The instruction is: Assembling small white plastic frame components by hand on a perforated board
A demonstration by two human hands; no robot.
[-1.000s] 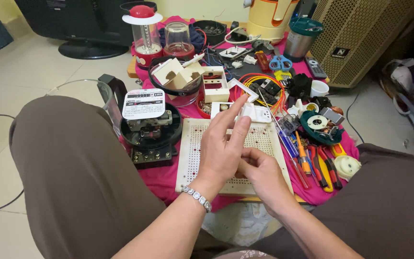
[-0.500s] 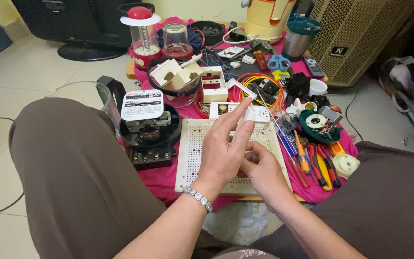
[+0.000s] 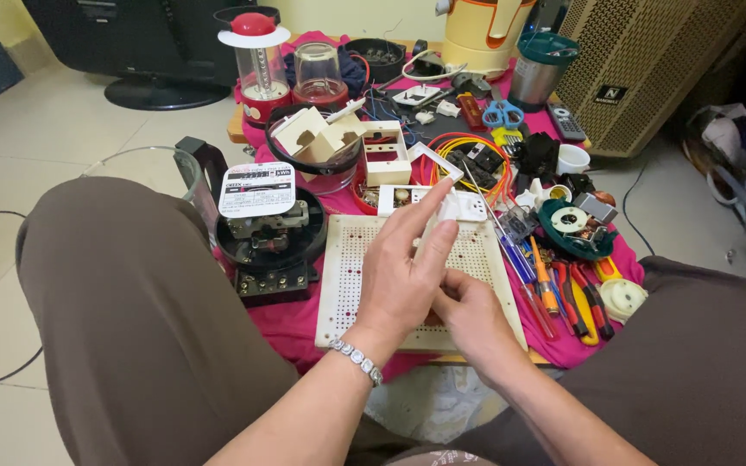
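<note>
My left hand (image 3: 407, 276) hovers over a white perforated board (image 3: 347, 276), index finger stretched out and fingers pinched on a small white plastic piece (image 3: 435, 226). My right hand (image 3: 477, 315) sits just beneath and to the right of it, fingers curled against the same piece; most of it is hidden behind the left hand. A silver bracelet (image 3: 357, 360) is on my left wrist. Just beyond the fingertips lies a white socket plate (image 3: 468, 207).
A black electric meter (image 3: 269, 233) stands left of the board. Screwdrivers and pliers (image 3: 563, 293) lie to the right on the pink cloth (image 3: 287, 319). Farther back are a bowl of white parts (image 3: 317, 142), blender jars (image 3: 256, 60), scissors (image 3: 502, 112) and coiled wires (image 3: 468, 151). My knees flank the cloth.
Both hands stay over the board; the left index finger has lowered slightly and the white piece has shifted a little between the fingers.
</note>
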